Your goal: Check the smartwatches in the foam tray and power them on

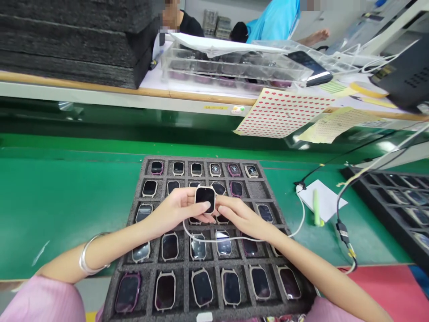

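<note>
My left hand [177, 209] pinches a small smartwatch body [205, 197] with a black screen and pale frame, held upright above a dark foam tray [147, 167]. My right hand [239, 215] is closed against the watch's right side, fingers curled by its edge. A thin white cable [214, 239] loops from under my hands across the tray toward the right. The tray's cells hold several more watch bodies, pale and purple framed.
A second foam tray [385, 188] of watches sits at the right. A white pad [323, 199] with a green pen lies beside the cable. Sticker sheets [281, 114] hang from the raised shelf, which carries clear plastic trays [231, 62] and black foam stacks [67, 40]. Other people sit behind.
</note>
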### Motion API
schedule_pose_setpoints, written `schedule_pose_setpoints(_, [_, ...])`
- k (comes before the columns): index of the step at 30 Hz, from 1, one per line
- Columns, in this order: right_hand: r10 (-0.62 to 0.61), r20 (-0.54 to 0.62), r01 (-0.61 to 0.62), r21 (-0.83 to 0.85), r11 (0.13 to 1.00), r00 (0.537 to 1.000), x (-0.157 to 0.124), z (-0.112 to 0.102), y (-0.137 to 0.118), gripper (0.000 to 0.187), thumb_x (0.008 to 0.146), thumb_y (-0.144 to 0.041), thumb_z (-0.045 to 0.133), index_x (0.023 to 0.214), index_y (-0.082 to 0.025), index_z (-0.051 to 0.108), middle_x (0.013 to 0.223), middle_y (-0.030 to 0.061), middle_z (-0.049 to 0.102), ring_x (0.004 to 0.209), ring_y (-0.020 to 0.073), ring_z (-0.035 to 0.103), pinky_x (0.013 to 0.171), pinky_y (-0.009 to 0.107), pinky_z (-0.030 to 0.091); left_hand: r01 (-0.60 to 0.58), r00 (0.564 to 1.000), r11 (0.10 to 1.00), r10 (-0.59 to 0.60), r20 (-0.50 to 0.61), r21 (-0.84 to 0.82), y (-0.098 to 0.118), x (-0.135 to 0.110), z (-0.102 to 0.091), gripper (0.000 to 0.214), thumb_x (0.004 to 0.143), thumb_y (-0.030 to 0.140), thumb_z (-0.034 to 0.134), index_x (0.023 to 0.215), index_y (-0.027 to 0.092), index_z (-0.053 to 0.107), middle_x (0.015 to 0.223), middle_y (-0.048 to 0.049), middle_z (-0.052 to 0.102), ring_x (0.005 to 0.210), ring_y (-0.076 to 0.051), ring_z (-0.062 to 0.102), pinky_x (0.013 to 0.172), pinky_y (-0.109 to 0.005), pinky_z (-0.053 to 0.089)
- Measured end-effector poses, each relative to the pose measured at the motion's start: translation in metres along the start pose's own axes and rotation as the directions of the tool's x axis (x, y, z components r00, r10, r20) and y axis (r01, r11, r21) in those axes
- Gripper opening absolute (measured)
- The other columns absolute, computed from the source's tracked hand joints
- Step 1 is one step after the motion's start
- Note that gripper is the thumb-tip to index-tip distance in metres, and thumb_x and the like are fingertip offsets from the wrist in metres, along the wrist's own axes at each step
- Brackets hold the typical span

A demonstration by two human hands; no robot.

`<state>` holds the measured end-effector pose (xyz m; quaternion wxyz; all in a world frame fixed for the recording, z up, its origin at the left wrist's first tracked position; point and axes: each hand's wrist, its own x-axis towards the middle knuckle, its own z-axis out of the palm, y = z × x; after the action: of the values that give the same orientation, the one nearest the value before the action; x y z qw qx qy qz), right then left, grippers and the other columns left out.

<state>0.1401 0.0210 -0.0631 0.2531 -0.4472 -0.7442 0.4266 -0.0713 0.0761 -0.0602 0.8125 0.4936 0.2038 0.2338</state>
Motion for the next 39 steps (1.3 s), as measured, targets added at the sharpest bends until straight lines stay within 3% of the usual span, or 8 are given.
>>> schedule_pose_setpoints(6, [0.179, 0.186, -0.063, -0.502, 0.863, 0.966, -0.033, 0.022, -0.025, 0.036, 0.093, -0.035, 0.058, 0.123, -0.016, 0.056, 0.106, 0.0107, 0.058, 0.093, 0.0247, 0.058, 0.087, 0.042, 0.046, -0.081, 0.988, 0.994, 0.090, -0.125, 0.075, 0.007, 0.005, -0.002, 0.023, 0.082, 0.027, 0.066, 0.098, 0.011, 0.061, 0.099, -0.0124, 0.071, 0.079, -0.016, 0.067, 0.077, -0.030, 0.055])
schedule_pose_setpoints(12, [0.003, 0.450, 0.188, -0.378, 0.907, 0.893, -0.032, 0.043, -0.065, 0.044, 0.092, -0.037, 0.057, 0.127, -0.011, 0.052, 0.093, 0.0105, 0.064, 0.081, 0.0222, 0.061, 0.074, 0.033, 0.051, -0.010, 0.992, 0.993, 0.025, -0.127, 0.118, -0.001, 0.008, -0.006, 0.026, 0.081, 0.031, 0.067, 0.097, 0.012, 0.061, 0.092, -0.0100, 0.070, 0.080, -0.017, 0.066, 0.073, -0.029, 0.054])
schedule_pose_setpoints(14, [-0.053, 0.402, 0.231, -0.408, 0.883, 0.914, -0.026, 0.036, -0.064, 0.039, 0.091, -0.043, 0.057, 0.113, -0.011, 0.061, 0.088, 0.0106, 0.064, 0.077, 0.0229, 0.061, 0.070, 0.034, 0.051, 0.044, 0.994, 0.991, -0.032, -0.101, 0.127, -0.008, 0.009, -0.009, 0.029, 0.080, 0.033, 0.067, 0.097, 0.011, 0.060, 0.086, -0.0087, 0.070, 0.074, -0.016, 0.066, 0.069, -0.028, 0.054])
schedule_pose_setpoints(17, [-0.057, 0.087, 0.093, -0.500, 0.861, 0.995, -0.013, 0.017, -0.044, 0.029, 0.094, -0.041, 0.054, 0.082, -0.015, 0.063, 0.079, 0.0069, 0.061, 0.072, 0.0212, 0.058, 0.066, 0.035, 0.048, 0.107, 0.994, 0.990, -0.103, -0.046, 0.087, -0.020, 0.012, -0.012, 0.031, 0.081, 0.039, 0.067, 0.091, 0.011, 0.060, 0.078, -0.0081, 0.069, 0.064, -0.014, 0.065, 0.063, -0.027, 0.053])
schedule_pose_setpoints(20, [-0.054, -0.192, -0.028, -0.399, 0.917, 0.980, 0.001, 0.002, -0.018, 0.030, 0.087, -0.036, 0.066, 0.108, -0.016, 0.057, 0.091, 0.0065, 0.060, 0.075, 0.0194, 0.058, 0.067, 0.032, 0.050, 0.137, 0.990, 0.989, -0.137, 0.009, 0.048, -0.028, 0.014, -0.014, 0.034, 0.079, 0.042, 0.067, 0.085, 0.010, 0.058, 0.074, -0.0082, 0.068, 0.061, -0.015, 0.065, 0.060, -0.027, 0.053])
schedule_pose_setpoints(23, [-0.076, -0.168, 0.015, -0.341, 0.940, 0.983, 0.008, 0.005, 0.000, 0.059, 0.084, -0.035, 0.070, 0.134, -0.020, 0.041, 0.102, 0.0077, 0.058, 0.080, 0.0197, 0.059, 0.073, 0.035, 0.053, 0.106, 0.994, 0.992, -0.107, 0.021, 0.069, -0.033, 0.016, -0.013, 0.035, 0.078, 0.042, 0.069, 0.084, 0.010, 0.059, 0.069, -0.0063, 0.065, 0.059, -0.014, 0.064, 0.057, -0.025, 0.052])
schedule_pose_setpoints(30, [-0.159, -0.192, 0.085, -0.346, 0.934, 0.969, 0.007, 0.027, 0.023, 0.053, 0.089, -0.040, 0.063, 0.135, -0.020, 0.044, 0.087, 0.0043, 0.056, 0.071, 0.0184, 0.056, 0.068, 0.035, 0.053, 0.086, 0.996, 0.988, -0.082, -0.036, 0.125, -0.045, 0.016, -0.016, 0.033, 0.077, 0.040, 0.068, 0.087, 0.010, 0.061, 0.056, 0.0007, 0.056, 0.042, -0.007, 0.049, 0.037, -0.016, 0.035])
schedule_pose_setpoints(39, [-0.201, -0.224, 0.113, -0.350, 0.930, 0.954, 0.006, 0.031, 0.037, 0.056, 0.088, -0.035, 0.065, 0.137, -0.018, 0.045, 0.075, 0.0015, 0.054, 0.065, 0.0187, 0.053, 0.063, 0.034, 0.050, 0.110, 0.992, 0.983, -0.099, -0.079, 0.145, -0.055, 0.016, -0.020, 0.034, 0.074, 0.043, 0.070, 0.082, 0.011, 0.062, 0.053, 0.0047, 0.047, 0.039, -0.004, 0.035, 0.036, -0.016, 0.022])
